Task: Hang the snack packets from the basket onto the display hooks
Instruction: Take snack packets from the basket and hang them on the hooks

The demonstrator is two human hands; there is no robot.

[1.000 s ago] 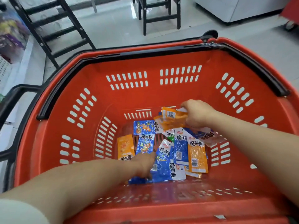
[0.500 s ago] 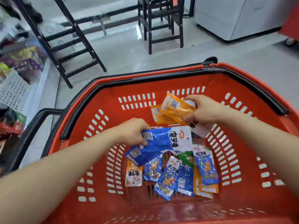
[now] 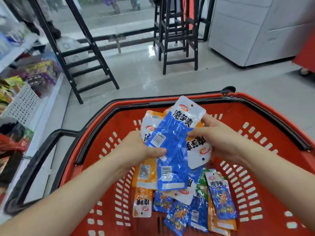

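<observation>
Head view: the left thumb presses on the blue front of a fanned bunch of packets. The fingers beneath are hidden, so the left hand pinches it. The right hand curls its fingers round the bunch's right side. The bunch hangs above the red basket, where loose packets lie on the bottom. A shelf stands left, with a ladder and stools far.

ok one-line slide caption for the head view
Left hand and right hand hold a bunch of snack packets, blue and orange, over the red basket; loose packets lie on its floor.
</observation>
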